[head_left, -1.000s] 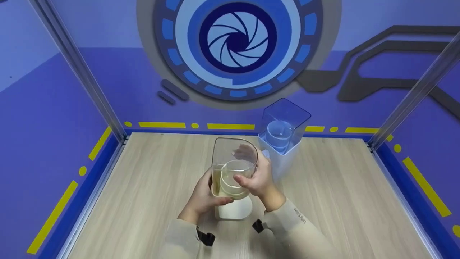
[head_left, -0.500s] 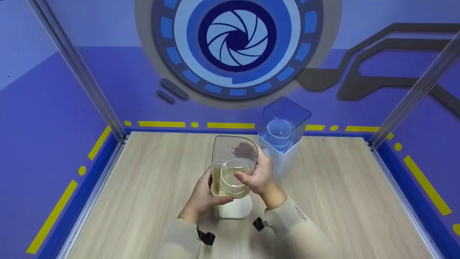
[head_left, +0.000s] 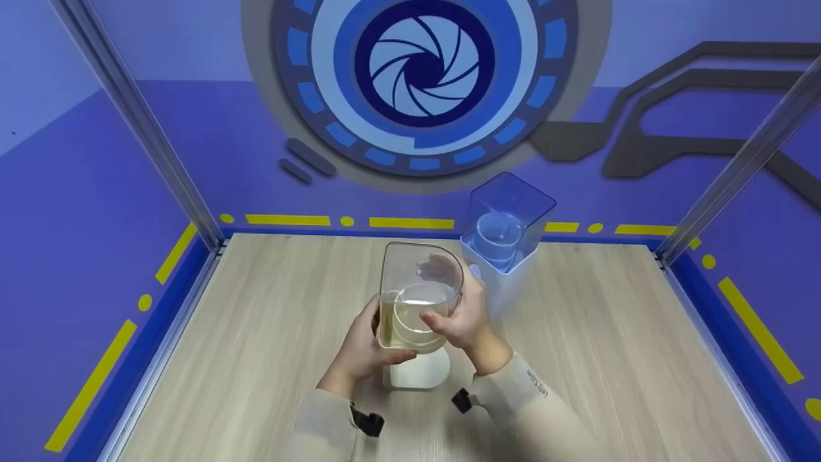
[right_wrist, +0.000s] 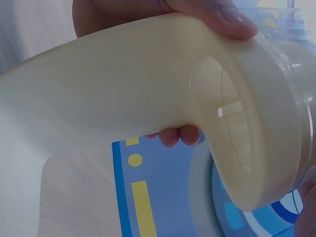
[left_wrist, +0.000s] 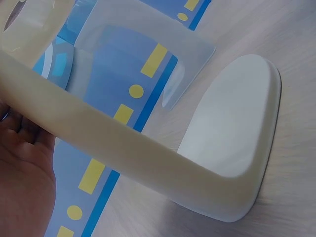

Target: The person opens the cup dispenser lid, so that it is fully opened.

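Observation:
A clear, tinted container (head_left: 417,273) with a round inner ring tops a cream stand (left_wrist: 123,148), whose white base (head_left: 420,372) rests on the table. From the left, my left hand (head_left: 362,353) grips just under the container, its thumb along the front lower edge. My right hand (head_left: 467,314) holds the container's right side, thumb at the front and fingers behind the clear wall. In the right wrist view, a thumb lies on the stand's cream ring (right_wrist: 276,123) and fingertips show beneath its column (right_wrist: 118,89).
A second container (head_left: 507,199), clear and blue-tinted, stands on a white body (head_left: 507,292) behind and right of my right hand. Metal posts (head_left: 154,135) rise at the table's (head_left: 269,308) back corners, before a patterned blue wall (head_left: 199,160).

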{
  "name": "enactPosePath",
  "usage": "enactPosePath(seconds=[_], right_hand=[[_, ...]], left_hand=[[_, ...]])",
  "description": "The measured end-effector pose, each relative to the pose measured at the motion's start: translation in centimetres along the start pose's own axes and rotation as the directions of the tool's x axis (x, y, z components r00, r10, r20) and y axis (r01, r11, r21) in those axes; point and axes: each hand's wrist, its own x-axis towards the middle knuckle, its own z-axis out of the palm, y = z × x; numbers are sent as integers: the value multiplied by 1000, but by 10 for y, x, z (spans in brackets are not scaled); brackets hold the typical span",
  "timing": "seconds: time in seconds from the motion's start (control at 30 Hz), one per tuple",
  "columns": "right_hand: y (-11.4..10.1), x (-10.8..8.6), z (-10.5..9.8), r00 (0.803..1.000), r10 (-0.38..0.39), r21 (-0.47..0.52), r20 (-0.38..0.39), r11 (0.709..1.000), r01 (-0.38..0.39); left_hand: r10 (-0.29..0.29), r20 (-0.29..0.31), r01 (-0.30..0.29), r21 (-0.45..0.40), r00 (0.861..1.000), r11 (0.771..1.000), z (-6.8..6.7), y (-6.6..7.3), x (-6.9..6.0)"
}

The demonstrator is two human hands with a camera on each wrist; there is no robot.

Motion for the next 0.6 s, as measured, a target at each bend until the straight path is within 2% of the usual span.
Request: enactPosePath(seconds=[0.27,0.6], right_hand=[[1,3,-1,1000,15,-1,25,1000,-15],[1,0,0,1000,-7,43,-3,999,7]], left_hand=[[8,-7,-8,-5,1000,1000,1,0,1],[2,-5,-2,30,1000,1000,0,-3,1]])
